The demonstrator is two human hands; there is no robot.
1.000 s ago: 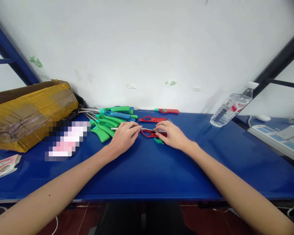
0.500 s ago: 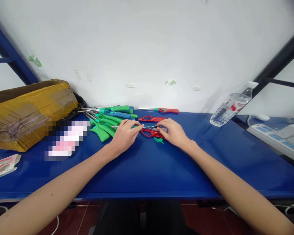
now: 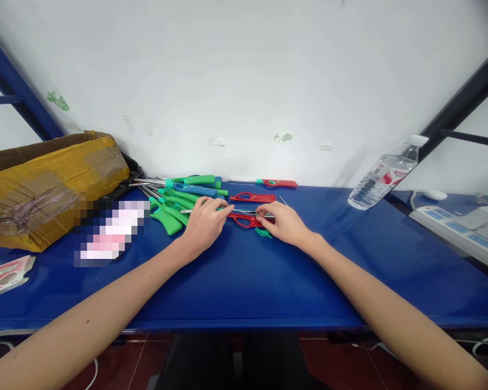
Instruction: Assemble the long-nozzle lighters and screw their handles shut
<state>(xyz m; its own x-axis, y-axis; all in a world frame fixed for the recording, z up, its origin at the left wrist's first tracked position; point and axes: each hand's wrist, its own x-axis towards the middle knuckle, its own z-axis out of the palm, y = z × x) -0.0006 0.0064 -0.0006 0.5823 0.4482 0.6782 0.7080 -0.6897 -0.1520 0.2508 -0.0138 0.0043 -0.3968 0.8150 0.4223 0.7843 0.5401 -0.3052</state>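
My left hand (image 3: 205, 221) is closed on a thin metal rod (image 3: 186, 211), whose tip sticks out to its left. My right hand (image 3: 283, 221) pinches a small part, too small to make out, over the right end of a red lighter shell (image 3: 244, 220). Thin wires run between the two hands. Behind them lies another red shell half (image 3: 254, 197). A small green piece (image 3: 263, 232) rests just below my right fingers. Farther back, near the wall, is a red lighter (image 3: 278, 183) with a metal tube.
Green and blue lighters (image 3: 168, 216) are piled to the left beside a taped cardboard box (image 3: 52, 189). A water bottle (image 3: 384, 173) and a white power strip (image 3: 463, 233) are at the right. A printed card (image 3: 6, 276) lies at the left edge.
Both hands and the rod have shifted slightly left. The front red shell also sits a little farther left, and a thin metal piece now shows behind my right hand.
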